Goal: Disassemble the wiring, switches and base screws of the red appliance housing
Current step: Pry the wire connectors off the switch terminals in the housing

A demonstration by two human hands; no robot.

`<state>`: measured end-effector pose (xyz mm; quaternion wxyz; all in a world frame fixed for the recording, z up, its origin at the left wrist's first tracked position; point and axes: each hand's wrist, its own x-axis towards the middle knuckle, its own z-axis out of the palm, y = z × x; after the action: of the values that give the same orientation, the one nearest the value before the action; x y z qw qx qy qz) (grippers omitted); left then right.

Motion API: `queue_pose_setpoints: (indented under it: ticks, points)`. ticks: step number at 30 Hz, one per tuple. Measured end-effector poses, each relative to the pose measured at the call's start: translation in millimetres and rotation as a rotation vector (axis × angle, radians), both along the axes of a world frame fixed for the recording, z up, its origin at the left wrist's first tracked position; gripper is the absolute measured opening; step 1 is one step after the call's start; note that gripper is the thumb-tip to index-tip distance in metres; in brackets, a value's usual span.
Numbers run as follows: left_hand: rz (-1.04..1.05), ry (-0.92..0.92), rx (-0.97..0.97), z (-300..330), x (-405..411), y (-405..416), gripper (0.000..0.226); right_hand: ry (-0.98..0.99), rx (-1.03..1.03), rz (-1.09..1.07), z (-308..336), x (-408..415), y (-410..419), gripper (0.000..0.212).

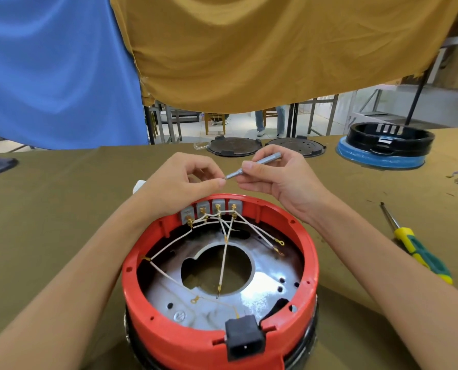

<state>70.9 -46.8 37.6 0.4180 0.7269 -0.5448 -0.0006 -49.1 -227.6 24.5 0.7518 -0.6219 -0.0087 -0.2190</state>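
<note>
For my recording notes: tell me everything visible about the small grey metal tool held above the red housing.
The grey metal tool is a slim, matte, pen-like driver handle with a narrower tip end. It slants, butt up to the right, tip down-left. The right hand pinches its middle; the left hand fingertips meet its tip. It hangs above the switch row of the red housing, touching nothing else.

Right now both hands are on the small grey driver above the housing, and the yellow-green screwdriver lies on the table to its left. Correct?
Not quite. In the head view the yellow-green screwdriver lies right of the housing, not left. The rest holds: left hand and right hand hold the grey driver.
</note>
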Motion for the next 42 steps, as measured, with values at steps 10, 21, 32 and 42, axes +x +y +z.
queue_pose_setpoints:
  ticks: [10,21,32,42]
  points:
    - [-0.05,0.047,0.054,-3,-3,-3,0.02,0.061,-0.045,0.016,3,-3,3,0.021]
    - [-0.067,0.082,0.426,0,2,12,0.013,0.095,-0.213,-0.047,8,-8,-1,0.027]
    - [-0.058,-0.023,0.454,4,-4,7,0.007,-0.024,-0.643,-0.219,-1,-2,11,0.034]
    - [0.047,-0.122,0.388,-4,-5,3,0.008,0.003,-0.616,-0.25,-1,-2,10,0.03]
